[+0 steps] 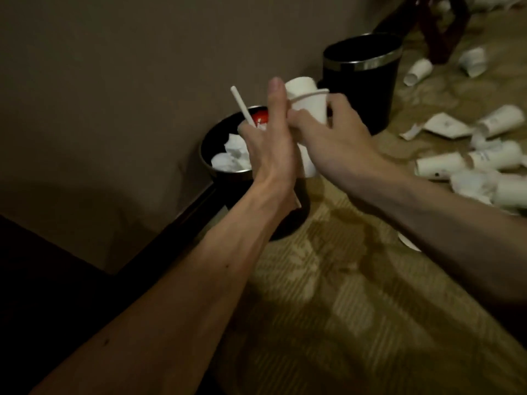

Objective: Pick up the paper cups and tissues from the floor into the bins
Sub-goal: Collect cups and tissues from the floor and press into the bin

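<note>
My right hand (336, 138) grips stacked white paper cups (306, 101) held up above the floor between two bins. My left hand (268, 143) sits against the cups with one finger straight up, and pinches a white straw (242, 108) that sticks up to the left. Under the hands stands a black bin (208, 155) holding white tissues (231, 158) and something red. A second black bin (362, 78) with a metal band stands behind, by the wall. Several white paper cups (439, 165) lie on the carpet at right.
More cups (417, 71) and crumpled tissues lie scattered at the far right, near dark red furniture legs (439, 32). A brown wall runs along the left with a dark skirting. A white disc (409, 243) peeks out under my right forearm.
</note>
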The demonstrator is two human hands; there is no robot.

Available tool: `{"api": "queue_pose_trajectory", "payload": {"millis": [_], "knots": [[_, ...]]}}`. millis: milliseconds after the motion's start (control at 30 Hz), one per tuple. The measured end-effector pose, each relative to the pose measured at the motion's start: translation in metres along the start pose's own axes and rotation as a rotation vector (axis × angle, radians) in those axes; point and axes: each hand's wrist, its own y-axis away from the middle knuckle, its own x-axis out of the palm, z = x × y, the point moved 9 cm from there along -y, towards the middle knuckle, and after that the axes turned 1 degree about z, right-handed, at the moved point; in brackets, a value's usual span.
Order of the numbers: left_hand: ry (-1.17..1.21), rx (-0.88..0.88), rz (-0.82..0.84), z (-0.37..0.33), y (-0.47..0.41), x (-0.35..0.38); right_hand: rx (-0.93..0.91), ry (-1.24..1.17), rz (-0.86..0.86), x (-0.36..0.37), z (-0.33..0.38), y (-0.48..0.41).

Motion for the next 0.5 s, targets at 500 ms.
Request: {"api": "queue_pose_trajectory", "payload": {"millis": [500], "knots": [[-0.477,0.145,-0.056,0.001,-0.123,-0.043,-0.084,0.151,0.061,0.094,-0.035,-0.073]]}}
